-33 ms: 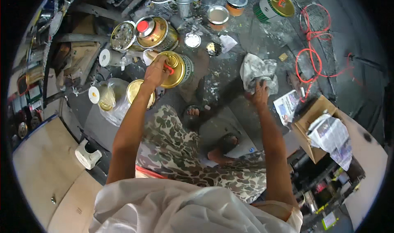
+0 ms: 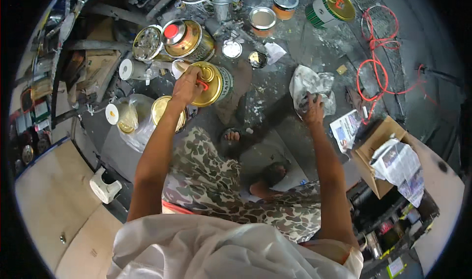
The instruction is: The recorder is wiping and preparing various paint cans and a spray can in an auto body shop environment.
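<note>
My left hand [image 2: 187,88] is closed at the top of a paint can [image 2: 209,98] with a gold lid, its fingers by the red-orange handle piece. The can stands upright on the dark floor. On the right, my right hand [image 2: 313,109] has its fingers curled into a crumpled white rag [image 2: 307,80], smudged with grey. Part of the rag is hidden under the fingers. Beside the left hand stands a second gold-lidded can [image 2: 163,113]. An open small can [image 2: 257,59] and a round pale lid [image 2: 231,49] lie between the hands, farther off.
Several paint cans stand at the far left, one with a red cap [image 2: 171,31]. A green-and-white can [image 2: 322,13] is far right. An orange-red hose [image 2: 376,77] coils on the right. Near it are a newspaper [image 2: 345,129] and a cardboard box [image 2: 366,153]. A white stool [image 2: 104,185] stands at left.
My right hand's fingers have curled more into the rag, and the hand sits slightly higher on it. My left hand stays at the can. The view has shifted a little.
</note>
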{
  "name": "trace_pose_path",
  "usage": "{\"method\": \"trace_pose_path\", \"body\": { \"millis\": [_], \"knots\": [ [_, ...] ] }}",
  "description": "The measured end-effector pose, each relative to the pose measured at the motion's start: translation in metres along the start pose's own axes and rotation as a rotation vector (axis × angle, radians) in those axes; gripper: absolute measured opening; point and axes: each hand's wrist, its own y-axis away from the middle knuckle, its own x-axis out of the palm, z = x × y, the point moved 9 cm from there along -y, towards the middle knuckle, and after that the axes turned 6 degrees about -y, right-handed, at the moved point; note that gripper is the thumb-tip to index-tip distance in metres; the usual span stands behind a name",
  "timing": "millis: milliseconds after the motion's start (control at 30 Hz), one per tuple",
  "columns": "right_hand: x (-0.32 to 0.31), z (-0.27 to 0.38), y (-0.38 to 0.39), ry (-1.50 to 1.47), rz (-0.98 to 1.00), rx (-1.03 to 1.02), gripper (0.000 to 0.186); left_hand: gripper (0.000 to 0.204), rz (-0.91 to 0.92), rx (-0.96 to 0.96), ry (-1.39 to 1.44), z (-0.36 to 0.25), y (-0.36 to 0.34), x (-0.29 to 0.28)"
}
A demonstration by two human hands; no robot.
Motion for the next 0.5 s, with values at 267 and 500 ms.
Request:
{"method": "trace_pose_path", "body": {
  "millis": [267,500],
  "knots": [
    [0.116,-0.007,-0.051,0.55,0.669,-0.333,0.06,0.023,0.153,0.138,-0.231,-0.024,0.006,-0.004],
    [0.101,0.232,-0.073,-0.208,0.054,-0.73,0.047,0.026,0.12,0.166,-0.344,-0.004,0.015,0.013]
  ]
}}
